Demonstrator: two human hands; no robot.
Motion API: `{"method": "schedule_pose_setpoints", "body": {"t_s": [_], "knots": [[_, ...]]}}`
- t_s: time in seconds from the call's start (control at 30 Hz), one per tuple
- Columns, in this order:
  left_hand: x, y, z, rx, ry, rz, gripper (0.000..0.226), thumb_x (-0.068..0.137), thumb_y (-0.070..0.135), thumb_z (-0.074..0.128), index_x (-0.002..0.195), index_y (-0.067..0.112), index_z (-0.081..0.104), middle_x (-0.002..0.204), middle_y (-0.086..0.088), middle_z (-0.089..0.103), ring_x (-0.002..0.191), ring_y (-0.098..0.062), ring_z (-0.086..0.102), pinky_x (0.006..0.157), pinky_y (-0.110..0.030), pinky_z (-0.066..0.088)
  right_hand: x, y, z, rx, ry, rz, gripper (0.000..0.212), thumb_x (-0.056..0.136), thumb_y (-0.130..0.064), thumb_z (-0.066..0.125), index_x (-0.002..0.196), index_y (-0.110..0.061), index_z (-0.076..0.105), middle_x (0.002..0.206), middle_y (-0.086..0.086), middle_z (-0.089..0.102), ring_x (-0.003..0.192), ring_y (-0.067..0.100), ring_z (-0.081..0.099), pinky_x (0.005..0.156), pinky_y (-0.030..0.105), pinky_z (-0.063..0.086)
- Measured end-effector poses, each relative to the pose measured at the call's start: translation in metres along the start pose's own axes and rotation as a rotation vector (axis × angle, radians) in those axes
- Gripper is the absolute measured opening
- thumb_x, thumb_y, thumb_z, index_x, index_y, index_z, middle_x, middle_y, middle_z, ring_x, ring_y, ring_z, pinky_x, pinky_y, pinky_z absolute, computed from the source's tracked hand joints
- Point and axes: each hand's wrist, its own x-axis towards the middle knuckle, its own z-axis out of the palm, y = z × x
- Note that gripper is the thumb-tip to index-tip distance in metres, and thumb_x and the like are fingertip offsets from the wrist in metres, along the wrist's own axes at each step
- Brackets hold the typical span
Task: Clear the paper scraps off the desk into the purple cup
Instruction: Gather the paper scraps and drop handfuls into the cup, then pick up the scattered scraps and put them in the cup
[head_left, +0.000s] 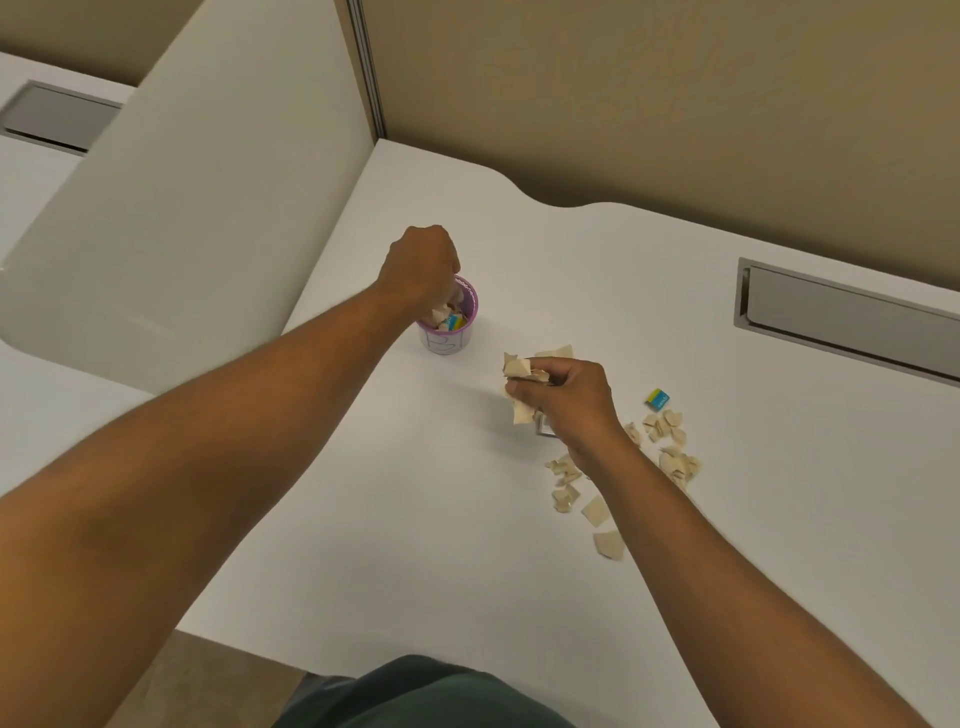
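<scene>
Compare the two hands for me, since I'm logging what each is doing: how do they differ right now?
The left hand is over the purple cup, fingers down in its mouth among scraps; the right hand is off to the cup's right, above the desk. The right hand's grip holds a bunch of beige scraps; whether the left grips any is hidden. Both are curled closed.

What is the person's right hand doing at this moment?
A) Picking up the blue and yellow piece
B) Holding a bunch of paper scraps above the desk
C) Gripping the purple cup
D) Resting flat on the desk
B: the right hand is closed around a bunch of tan paper scraps, off to the right of the purple cup, while the left hand is at the cup's mouth.
</scene>
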Motion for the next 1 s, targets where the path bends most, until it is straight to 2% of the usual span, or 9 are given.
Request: {"method": "schedule_pose_setpoints", "body": {"t_s": [0.13,0.27,0.4,0.53,0.63,0.7,0.83,0.9,1.0], "knots": [[-0.005,-0.003,-0.002,-0.225,0.080,-0.099,0.032,0.096,0.032,0.076,0.112,0.005,0.078,0.115,-0.013,0.076,0.100,-0.033,0.075,0.083,-0.039,0.061,0.002,-0.002,0.005,-0.024,-0.024,0.010,0.028,0.075,-0.013,0.088,0.102,-0.017,0.082,0.101,0.001,0.080,0.102,0.025,0.074,0.101,0.051,0.056],[-0.016,-0.008,0.000,-0.432,0.107,-0.131,0.038,0.105,0.032,0.057,0.095,-0.001,0.074,0.093,-0.013,0.073,0.093,-0.041,0.074,0.092,-0.049,0.062,0.010,-0.016,0.012,-0.044,-0.053,-0.008,0.028,0.074,-0.012,0.088,0.101,-0.017,0.082,0.097,0.002,0.081,0.097,0.024,0.076,0.095,0.048,0.060],[-0.030,-0.024,0.002,-0.526,0.253,-0.155,0.026,0.100,0.019,0.058,0.109,0.010,0.080,0.116,-0.007,0.079,0.105,-0.031,0.074,0.092,-0.042,0.061,0.025,-0.039,0.021,-0.117,-0.063,-0.076,0.025,0.075,-0.012,0.086,0.100,-0.017,0.082,0.093,0.004,0.081,0.083,0.017,0.073,0.083,0.039,0.059],[-0.057,-0.050,0.022,-0.784,0.368,-0.256,0.023,0.096,0.015,0.060,0.106,0.013,0.080,0.103,-0.007,0.081,0.099,-0.029,0.076,0.089,-0.052,0.064,0.048,-0.067,0.039,-0.289,-0.030,-0.209,0.024,0.074,-0.017,0.086,0.098,-0.021,0.082,0.089,-0.006,0.080,0.074,0.002,0.070,0.068,0.018,0.052],[-0.081,-0.061,0.054,-0.705,0.313,-0.277,0.020,0.097,0.020,0.061,0.104,0.018,0.080,0.100,-0.002,0.080,0.096,-0.025,0.075,0.087,-0.044,0.063,0.067,-0.084,0.060,-0.486,-0.055,-0.328,0.021,0.077,-0.014,0.083,0.098,-0.021,0.082,0.096,-0.003,0.079,0.088,0.013,0.073,0.073,0.025,0.058],[-0.096,-0.066,0.080,-0.571,0.216,-0.214,0.021,0.099,0.022,0.062,0.110,0.019,0.079,0.110,-0.001,0.080,0.101,-0.022,0.073,0.089,-0.034,0.057,0.078,-0.091,0.074,-0.659,-0.091,-0.388,0.023,0.081,-0.011,0.081,0.102,-0.018,0.081,0.106,0.002,0.078,0.095,0.019,0.072,0.080,0.028,0.060],[-0.119,-0.073,0.121,-0.399,0.010,-0.052,0.025,0.101,0.023,0.065,0.124,0.020,0.073,0.134,0.002,0.071,0.124,-0.019,0.062,0.103,-0.028,0.044,0.090,-0.094,0.093,-1.035,-0.224,-0.466,0.029,0.084,-0.007,0.072,0.111,-0.015,0.078,0.114,0.009,0.074,0.101,0.028,0.069,0.088,0.037,0.059],[-0.126,-0.074,0.132,-0.359,-0.016,0.014,0.026,0.101,0.021,0.065,0.126,0.019,0.072,0.140,0.002,0.067,0.133,-0.020,0.055,0.107,-0.028,0.041,0.092,-0.095,0.098,-1.168,-0.279,-0.475,0.033,0.083,-0.008,0.071,0.114,-0.015,0.077,0.114,0.010,0.073,0.103,0.031,0.068,0.088,0.037,0.056],[-0.129,-0.076,0.139,-0.339,-0.015,0.056,0.025,0.100,0.020,0.065,0.124,0.018,0.072,0.140,0.001,0.067,0.133,-0.021,0.055,0.106,-0.031,0.043,0.093,-0.095,0.100,-1.242,-0.298,-0.476,0.037,0.085,-0.012,0.072,0.122,-0.018,0.073,0.119,0.008,0.071,0.110,0.029,0.067,0.086,0.030,0.050]]}}
